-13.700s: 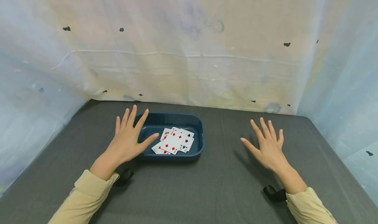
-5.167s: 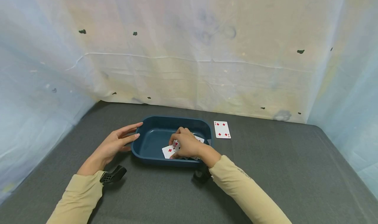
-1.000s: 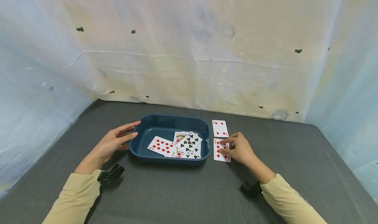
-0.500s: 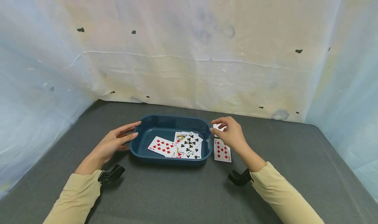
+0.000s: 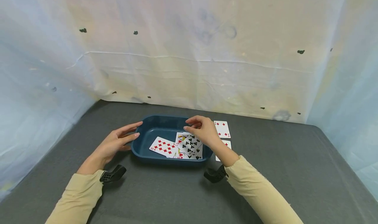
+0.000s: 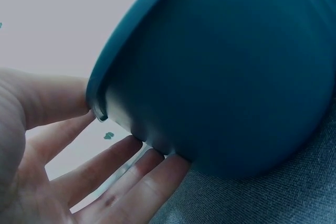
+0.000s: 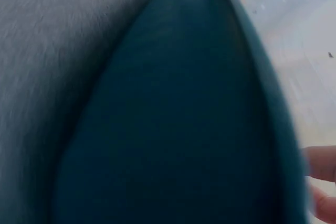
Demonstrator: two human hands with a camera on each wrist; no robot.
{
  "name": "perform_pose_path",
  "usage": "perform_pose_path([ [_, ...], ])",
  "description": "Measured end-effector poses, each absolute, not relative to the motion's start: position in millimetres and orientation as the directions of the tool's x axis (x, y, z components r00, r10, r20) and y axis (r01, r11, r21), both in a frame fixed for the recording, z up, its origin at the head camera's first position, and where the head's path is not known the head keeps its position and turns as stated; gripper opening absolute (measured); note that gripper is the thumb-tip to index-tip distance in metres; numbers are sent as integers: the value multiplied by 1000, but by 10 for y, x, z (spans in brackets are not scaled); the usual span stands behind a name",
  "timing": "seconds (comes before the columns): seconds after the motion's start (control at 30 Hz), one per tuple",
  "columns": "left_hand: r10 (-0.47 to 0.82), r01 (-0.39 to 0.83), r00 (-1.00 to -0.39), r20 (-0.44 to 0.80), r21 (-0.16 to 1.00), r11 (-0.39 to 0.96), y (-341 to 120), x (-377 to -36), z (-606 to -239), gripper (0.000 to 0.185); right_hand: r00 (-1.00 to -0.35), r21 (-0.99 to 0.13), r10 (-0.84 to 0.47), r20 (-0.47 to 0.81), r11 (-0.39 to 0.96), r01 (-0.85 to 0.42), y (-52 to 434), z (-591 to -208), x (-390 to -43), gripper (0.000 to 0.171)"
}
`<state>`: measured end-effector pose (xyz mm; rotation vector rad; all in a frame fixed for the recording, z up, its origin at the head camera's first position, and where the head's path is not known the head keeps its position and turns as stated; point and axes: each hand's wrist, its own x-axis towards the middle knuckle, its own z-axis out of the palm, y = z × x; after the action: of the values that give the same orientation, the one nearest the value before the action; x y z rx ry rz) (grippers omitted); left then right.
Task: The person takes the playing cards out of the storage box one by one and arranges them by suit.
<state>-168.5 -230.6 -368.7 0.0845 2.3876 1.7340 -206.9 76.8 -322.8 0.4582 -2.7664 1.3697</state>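
A dark blue tub (image 5: 149, 137) holds several loose playing cards: one with many diamonds (image 5: 160, 147), a clubs card (image 5: 190, 146) and a partly covered face card (image 5: 180, 136). At the tub's left end, my left hand (image 5: 110, 147) touches the rim and outer wall; in the left wrist view its extended fingers (image 6: 149, 182) lie against the wall. My right hand (image 5: 206, 133) is over the tub's right part, fingers loosely bent and holding nothing. Right of the tub, a four of diamonds (image 5: 222, 129) lies face up; another diamonds card (image 5: 227, 143) is mostly hidden behind my right wrist.
All this rests on a grey cloth-covered table (image 5: 165, 194). A pale fabric backdrop (image 5: 189, 76) rises behind and at both sides. Black wrist devices (image 5: 113, 174) hang below both wrists.
My right hand has left the second diamonds card lying below the four and moved left over the tub's right part. My left hand stays at the tub's left end.
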Motion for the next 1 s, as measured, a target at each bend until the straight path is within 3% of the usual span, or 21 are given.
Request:
perform_pose_path([
  [0.43, 153, -72, -980, -126, 946, 316, -2271, -1700, -3685, 64, -927, -787, -373, 38, 561, -258, 338, -3395, -2046, 29],
  [1.0, 168, -74, -977, -130, 950, 303, -2255, -1723, -3691, 64, -849, -586, -526, -36, 700, -409, 202, -3543, -2008, 54],
])
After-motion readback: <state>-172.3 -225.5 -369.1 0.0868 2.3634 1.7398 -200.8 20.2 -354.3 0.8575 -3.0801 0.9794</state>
